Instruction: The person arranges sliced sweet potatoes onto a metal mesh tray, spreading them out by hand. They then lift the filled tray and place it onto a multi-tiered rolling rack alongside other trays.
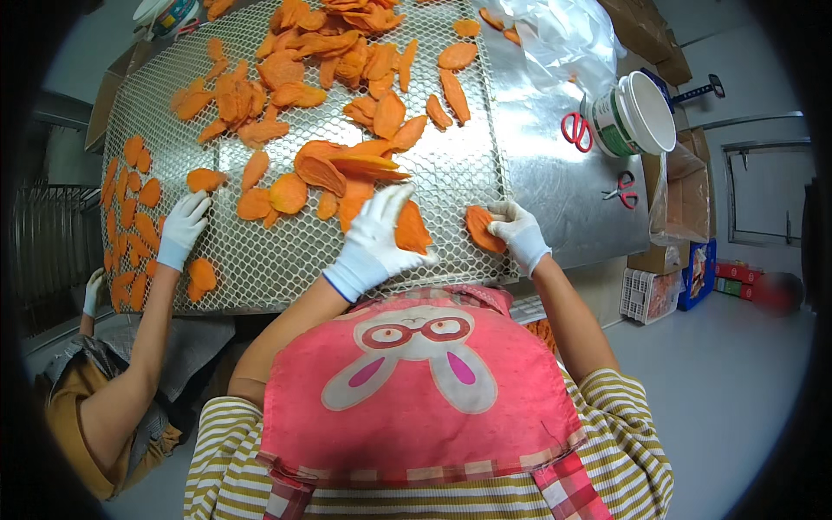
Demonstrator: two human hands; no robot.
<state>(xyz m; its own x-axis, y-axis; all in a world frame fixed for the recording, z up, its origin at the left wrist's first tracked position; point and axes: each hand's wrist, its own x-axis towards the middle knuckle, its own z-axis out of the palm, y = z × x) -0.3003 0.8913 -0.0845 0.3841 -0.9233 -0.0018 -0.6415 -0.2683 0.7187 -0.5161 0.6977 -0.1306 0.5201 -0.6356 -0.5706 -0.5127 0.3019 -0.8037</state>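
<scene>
My left hand (374, 240), in a white knit glove, has its thumb and fingers around a flat orange dried slice (413, 229) over the mesh. Between the thumb and fingertips of my right hand (517, 227), also gloved, is another orange dried slice (482, 231), held near the mesh's right edge. Both hands are above a white mesh drying rack (273, 260) on a metal table. Just beyond my left hand lies a loose pile of orange slices (344, 162). Part of the left-hand slice is hidden by my glove.
A larger heap of slices (344, 45) covers the far mesh. At left, a co-worker's gloved hand (184, 227) is over the rack beside spread slices (130, 214). On the metal table (546, 195) are red-handled scissors (576, 130), small snips (625, 190), a white bucket (627, 117) and plastic bags (565, 39).
</scene>
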